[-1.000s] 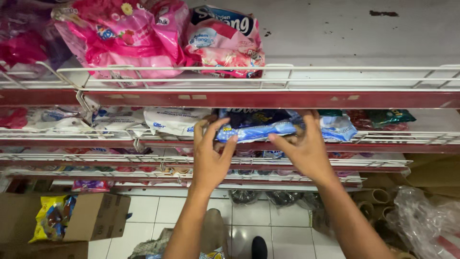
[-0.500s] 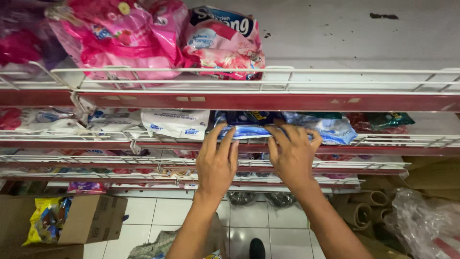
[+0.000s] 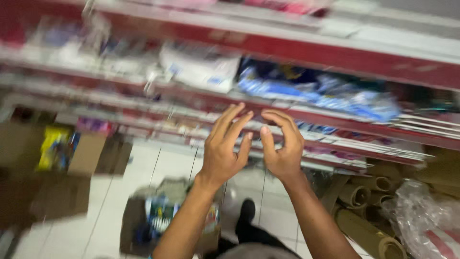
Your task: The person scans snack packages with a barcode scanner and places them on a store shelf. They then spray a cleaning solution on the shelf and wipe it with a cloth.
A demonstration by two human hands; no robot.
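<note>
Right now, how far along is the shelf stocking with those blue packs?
Looks done: the blue packs lie on the red shelf beside a white pack. In hand: nothing; the left hand and right hand are empty, fingers spread, below the shelf. Possibly left: goods show in the open cardboard box on the floor; the picture is blurred.

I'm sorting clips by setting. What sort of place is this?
Most likely a shop aisle during restocking. Red-edged tiered shelves hold soft blue packaged goods, an open cardboard box of stock sits on the tiled floor, and both hands hang empty before the shelves.
</note>
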